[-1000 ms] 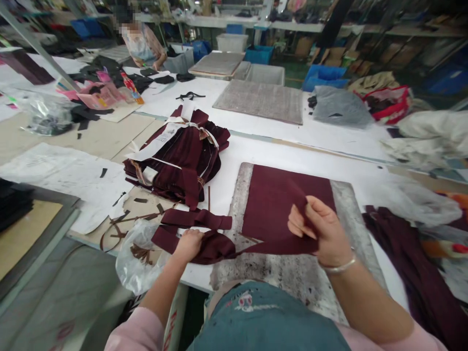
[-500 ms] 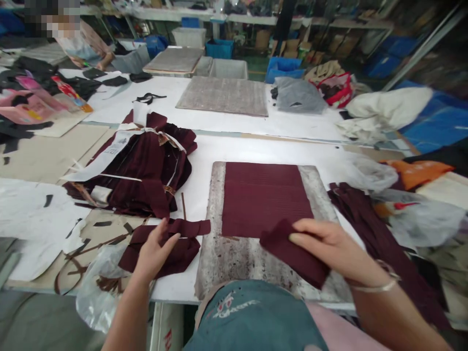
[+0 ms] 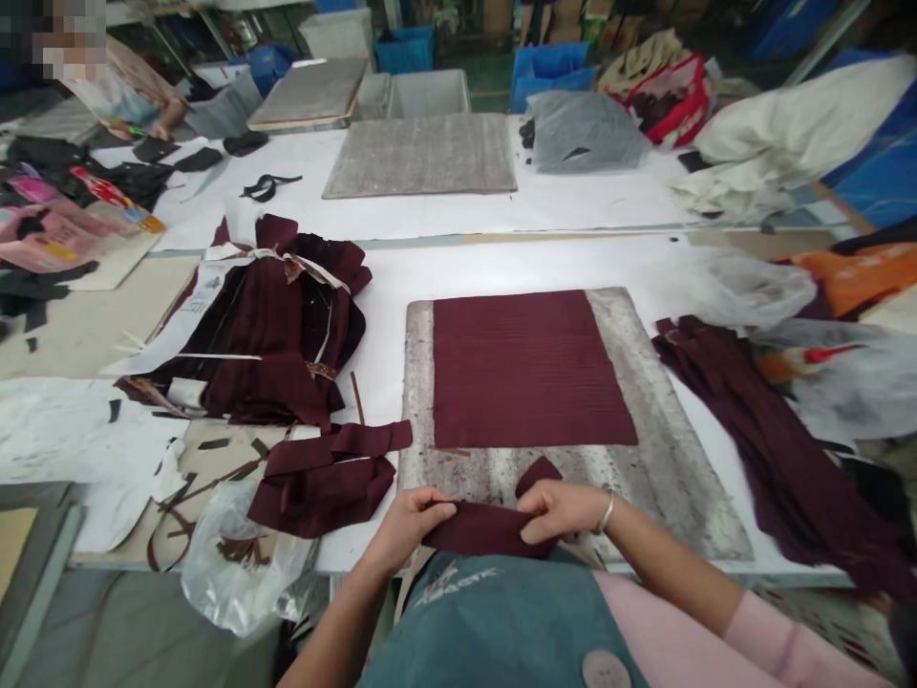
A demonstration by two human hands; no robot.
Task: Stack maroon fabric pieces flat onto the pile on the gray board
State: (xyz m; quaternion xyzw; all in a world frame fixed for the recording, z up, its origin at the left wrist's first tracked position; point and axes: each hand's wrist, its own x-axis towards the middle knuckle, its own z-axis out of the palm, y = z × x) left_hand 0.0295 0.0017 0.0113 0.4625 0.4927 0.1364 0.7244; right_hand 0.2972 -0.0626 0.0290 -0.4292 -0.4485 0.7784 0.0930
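A maroon fabric strip (image 3: 483,528) is stretched between my two hands, close to my apron at the table's front edge. My left hand (image 3: 412,524) pinches its left end, and my right hand (image 3: 563,509) grips it towards the right, with a fold of cloth sticking up above the fingers. Beyond them, several maroon strips (image 3: 534,368) lie side by side as a flat block on a worn grey board (image 3: 688,478). Left of the board is a loose pile of maroon pieces (image 3: 322,483). Behind that pile stands a tied maroon bundle (image 3: 265,334) with a white paper label.
At the right lie a long heap of maroon cloth (image 3: 759,440) and clear plastic bags (image 3: 852,373). A plastic bag of scraps (image 3: 229,564) hangs at the front edge, left. Across the table are another grey board (image 3: 422,158) and a co-worker (image 3: 121,86) at the far left.
My left hand has come right, from beside the loose pile, and now holds the strip. My right hand has drawn the cloth back off the block, towards my body. The view has shifted slightly.
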